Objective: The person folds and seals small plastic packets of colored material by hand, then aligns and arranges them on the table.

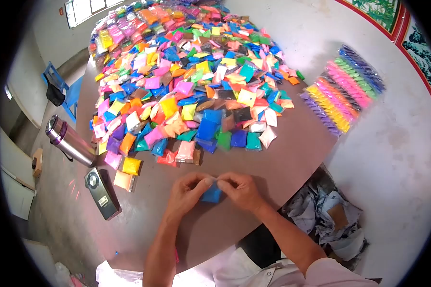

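Observation:
Near the table's front edge, my left hand and my right hand meet fingertip to fingertip. Both pinch the top edge of a small blue packet, which hangs between them just above the brown table. Beyond my hands spreads a large heap of small coloured packets. The nearest of these are a pale pink packet and a red packet. A yellow packet and a peach packet lie to the left.
A steel thermos and a black phone-like device are at the table's left. Rows of coloured packs lie at the right. Crumpled papers fill a container below the right edge. A blue chair is far left.

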A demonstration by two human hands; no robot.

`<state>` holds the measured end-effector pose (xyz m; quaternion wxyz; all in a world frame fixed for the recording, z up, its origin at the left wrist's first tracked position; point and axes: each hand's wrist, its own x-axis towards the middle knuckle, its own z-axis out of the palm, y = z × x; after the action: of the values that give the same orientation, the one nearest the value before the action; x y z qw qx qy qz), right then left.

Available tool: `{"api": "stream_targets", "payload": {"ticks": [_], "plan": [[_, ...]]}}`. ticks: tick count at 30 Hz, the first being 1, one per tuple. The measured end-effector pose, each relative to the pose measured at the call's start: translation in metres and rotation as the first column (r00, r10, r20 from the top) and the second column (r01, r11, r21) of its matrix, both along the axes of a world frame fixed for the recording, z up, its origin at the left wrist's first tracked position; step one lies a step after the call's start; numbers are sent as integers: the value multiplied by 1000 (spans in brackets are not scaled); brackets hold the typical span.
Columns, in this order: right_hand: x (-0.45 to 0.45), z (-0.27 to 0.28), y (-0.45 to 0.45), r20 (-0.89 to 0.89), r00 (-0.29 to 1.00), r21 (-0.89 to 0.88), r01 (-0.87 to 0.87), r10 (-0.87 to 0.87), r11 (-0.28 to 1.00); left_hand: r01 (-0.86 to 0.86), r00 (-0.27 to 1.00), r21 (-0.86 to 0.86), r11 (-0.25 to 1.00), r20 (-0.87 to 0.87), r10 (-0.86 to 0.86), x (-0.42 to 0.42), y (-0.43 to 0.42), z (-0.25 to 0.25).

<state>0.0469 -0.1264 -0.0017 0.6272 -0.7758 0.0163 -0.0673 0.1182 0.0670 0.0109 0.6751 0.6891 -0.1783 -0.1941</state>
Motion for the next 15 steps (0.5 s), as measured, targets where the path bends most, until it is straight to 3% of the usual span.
{"api": "stream_targets", "payload": {"ticks": [10,13,15], "plan": [[0,6,2,-23,999,47,-39,40,998,-39,999,27,999,29,39,5,3,-13],[1,-1,-1,-23,999,42,-36,37,998,-29,995,-38,999,-92,26,3,-1,-10],[2,0,-1,-17,999,20,-40,40,999,34,999,-6,999,10,-33,4,-1,-9]]}}
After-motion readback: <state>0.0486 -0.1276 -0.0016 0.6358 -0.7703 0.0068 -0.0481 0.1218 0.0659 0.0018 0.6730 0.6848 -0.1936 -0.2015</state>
